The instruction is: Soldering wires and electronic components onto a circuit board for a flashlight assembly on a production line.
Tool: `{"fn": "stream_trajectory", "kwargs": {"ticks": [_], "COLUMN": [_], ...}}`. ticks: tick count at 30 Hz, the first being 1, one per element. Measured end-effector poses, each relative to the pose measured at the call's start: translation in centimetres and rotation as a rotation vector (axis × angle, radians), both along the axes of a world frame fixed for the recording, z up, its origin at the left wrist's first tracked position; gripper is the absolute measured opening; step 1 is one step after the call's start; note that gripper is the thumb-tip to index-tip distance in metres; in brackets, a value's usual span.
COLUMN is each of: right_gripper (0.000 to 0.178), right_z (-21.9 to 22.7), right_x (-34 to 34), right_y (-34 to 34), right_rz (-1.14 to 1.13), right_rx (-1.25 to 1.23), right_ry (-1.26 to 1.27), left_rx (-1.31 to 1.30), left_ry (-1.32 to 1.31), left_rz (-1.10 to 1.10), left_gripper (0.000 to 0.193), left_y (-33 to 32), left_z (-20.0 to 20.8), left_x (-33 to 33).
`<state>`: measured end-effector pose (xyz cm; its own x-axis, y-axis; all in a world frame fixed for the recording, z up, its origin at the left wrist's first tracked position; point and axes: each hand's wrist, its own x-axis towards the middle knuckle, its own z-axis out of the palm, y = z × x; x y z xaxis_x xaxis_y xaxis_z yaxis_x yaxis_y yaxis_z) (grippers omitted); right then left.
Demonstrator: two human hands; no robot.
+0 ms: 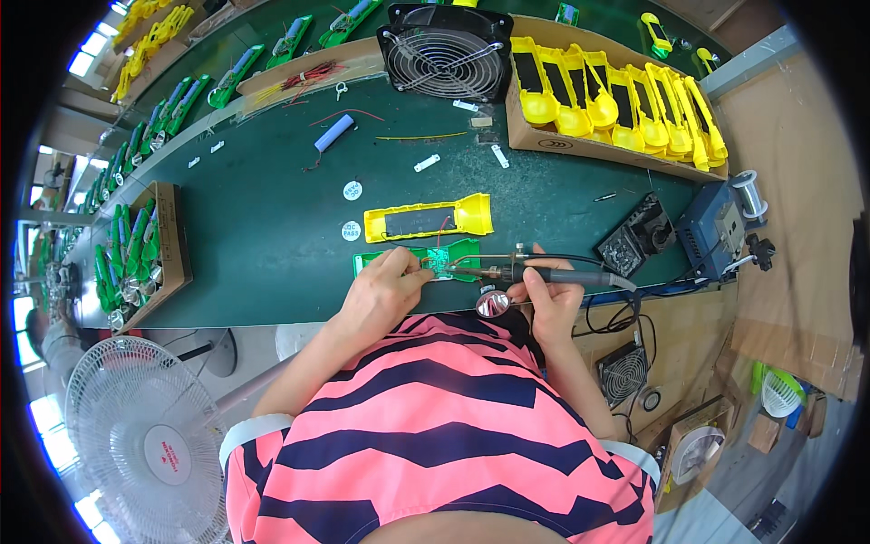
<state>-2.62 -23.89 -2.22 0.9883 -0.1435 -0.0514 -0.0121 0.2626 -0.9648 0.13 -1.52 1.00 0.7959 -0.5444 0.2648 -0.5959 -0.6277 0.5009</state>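
Note:
Near the table's front edge lies a green plastic housing (pixel 467 247) with a small circuit board (pixel 440 260) and thin wires in it. My left hand (pixel 390 286) rests over its left part, fingers pinched together at the board; what they hold is hidden. In my right hand (pixel 551 299) is a soldering iron (pixel 562 275), its tip pointing left and reaching the board. A thin tube with a brass-coloured fitting runs along the iron. Just below the iron sits a round shiny reflector (pixel 492 301). Behind the housing lies a yellow flashlight shell (pixel 473 216) with a black panel.
Yellow shells fill a cardboard box (pixel 571 143) at the back right, beside a black fan (pixel 444 59). A soldering iron stand (pixel 634 240) and blue soldering station (pixel 711 231) stand right. Left is a box (pixel 172 245) of green assemblies. A blue battery cell (pixel 333 133) lies behind.

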Motion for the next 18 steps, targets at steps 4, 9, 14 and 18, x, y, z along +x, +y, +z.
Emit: {"fn": "stream_trajectory", "kwargs": {"ticks": [4, 9, 14, 18], "right_gripper": [0.013, 0.014, 0.014, 0.014], "right_z": [0.7, 0.8, 0.3, 0.4], "right_x": [0.1, 0.2, 0.1, 0.6], "right_y": [-0.1, -0.3, -0.8, -1.6], "right_rz": [-0.066, -0.1, -0.075, -0.067], "right_rx": [-0.026, -0.051, -0.022, -0.026], "right_ry": [-0.001, 0.016, -0.024, -0.055], "left_rx": [0.006, 0.001, -0.056, -0.23], "left_ry": [0.012, 0.012, 0.038, -0.058], "left_rz": [0.002, 0.0, 0.018, 0.234], "left_gripper": [0.021, 0.021, 0.02, 0.017], "left_y": [0.0, -0.1, -0.2, -0.7], "left_z": [0.1, 0.0, 0.2, 0.9], "left_x": [0.0, 0.0, 0.0, 1.3]}}
